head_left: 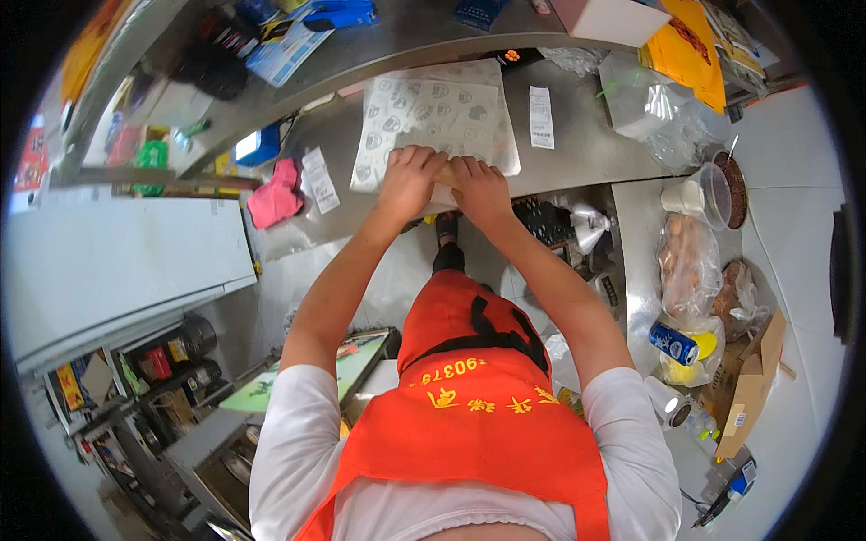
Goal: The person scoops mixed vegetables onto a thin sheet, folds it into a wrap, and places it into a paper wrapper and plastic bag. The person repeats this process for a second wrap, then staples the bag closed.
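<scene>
The left hand [410, 180] and the right hand [480, 187] are side by side, both curled tight around a light brown roll [446, 175]. The roll is at the near edge of the patterned paper [433, 113] on the metal table [582, 162]. A pink cloth [275, 196] lies to the left, just beside a white slip [320, 180].

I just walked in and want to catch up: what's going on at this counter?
A person in a red apron has the left hand and right hand side by side, fingers curled over a pale tan roll and hiding most of it. The roll is at the near edge of printed paper spread on a metal counter. A pink cloth lies to the paper's left.
</scene>
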Action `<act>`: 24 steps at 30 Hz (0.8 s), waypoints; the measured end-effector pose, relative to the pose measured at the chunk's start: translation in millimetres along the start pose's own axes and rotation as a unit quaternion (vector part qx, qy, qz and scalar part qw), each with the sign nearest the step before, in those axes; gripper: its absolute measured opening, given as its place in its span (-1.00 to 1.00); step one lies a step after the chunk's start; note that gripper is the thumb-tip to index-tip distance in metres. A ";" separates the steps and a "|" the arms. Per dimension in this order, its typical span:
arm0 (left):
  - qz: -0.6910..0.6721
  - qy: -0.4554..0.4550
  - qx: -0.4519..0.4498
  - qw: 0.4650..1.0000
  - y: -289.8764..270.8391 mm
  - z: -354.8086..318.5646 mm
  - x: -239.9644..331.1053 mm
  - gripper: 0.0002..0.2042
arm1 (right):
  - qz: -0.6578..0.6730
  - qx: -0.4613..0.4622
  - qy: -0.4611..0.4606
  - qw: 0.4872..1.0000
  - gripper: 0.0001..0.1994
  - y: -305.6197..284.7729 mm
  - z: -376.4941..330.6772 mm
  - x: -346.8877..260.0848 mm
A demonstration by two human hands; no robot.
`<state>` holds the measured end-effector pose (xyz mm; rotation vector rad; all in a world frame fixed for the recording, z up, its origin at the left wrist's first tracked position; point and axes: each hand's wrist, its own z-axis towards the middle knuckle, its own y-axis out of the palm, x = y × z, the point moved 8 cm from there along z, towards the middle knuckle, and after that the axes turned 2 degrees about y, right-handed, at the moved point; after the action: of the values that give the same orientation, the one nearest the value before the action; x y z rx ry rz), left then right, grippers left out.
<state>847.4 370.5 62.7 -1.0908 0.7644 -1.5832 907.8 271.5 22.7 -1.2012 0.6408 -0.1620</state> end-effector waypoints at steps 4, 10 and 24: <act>-0.039 0.011 -0.274 0.961 77.6 11.8 -39.0 -0.38 | -0.007 -0.023 0.037 0.999 -0.47 38.6 1.4 36.7; -0.136 -0.182 -0.278 0.933 130.9 115.3 -124.2 -0.51 | -0.023 -0.036 0.032 0.999 -0.58 28.2 11.1 24.2; -0.004 -0.212 -0.181 0.960 121.1 141.7 -180.1 -0.63 | -0.039 -0.161 -0.046 0.985 -0.58 49.2 50.4 62.2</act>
<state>1036.5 516.4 -38.1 -1.6354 0.7681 -1.1751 975.3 303.3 -34.5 -1.5377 0.5513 -0.0692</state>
